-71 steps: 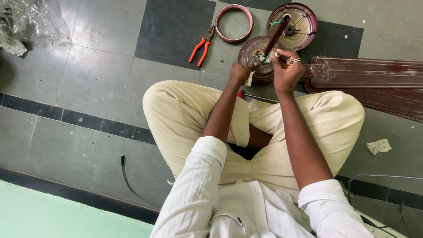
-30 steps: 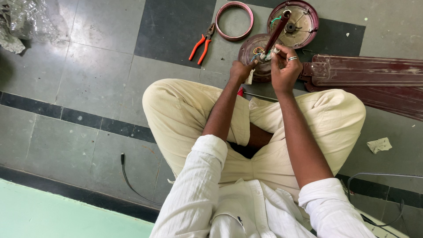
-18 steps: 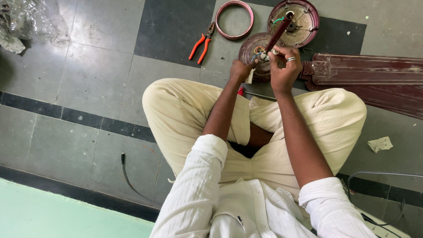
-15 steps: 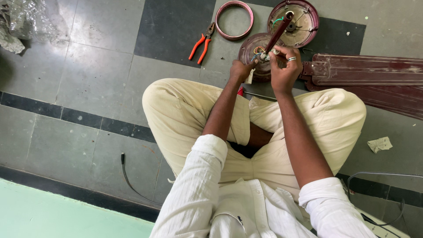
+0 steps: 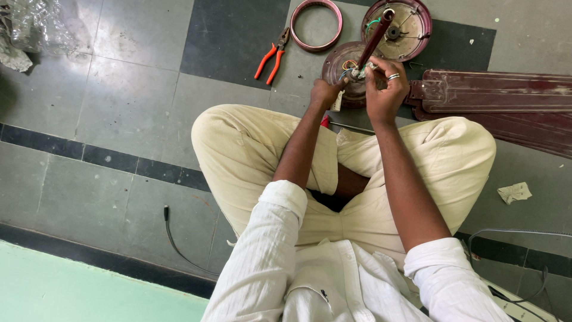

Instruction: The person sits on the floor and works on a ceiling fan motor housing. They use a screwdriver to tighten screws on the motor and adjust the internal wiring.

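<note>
Pinching coloured wires [image 5: 350,64] with both hands, right hand [image 5: 384,89] and left hand [image 5: 325,93] closed at rod [image 5: 374,40] base | we are seeing grip unchanged from earlier frames, work continuing | motor housing [image 5: 341,71] beneath; pliers [image 5: 271,55] lying left, untouched.

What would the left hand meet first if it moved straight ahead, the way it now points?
Probably the round maroon fan motor housing directly beyond the left hand, at the base of the downrod; depth is hard to judge.

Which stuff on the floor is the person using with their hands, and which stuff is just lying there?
In use:
left hand
right hand
maroon rod
coloured wires
round motor housing

Lying about:
orange pliers
maroon ring
round cover
fan blades
crumpled paper
black cable
plastic wrap
</note>
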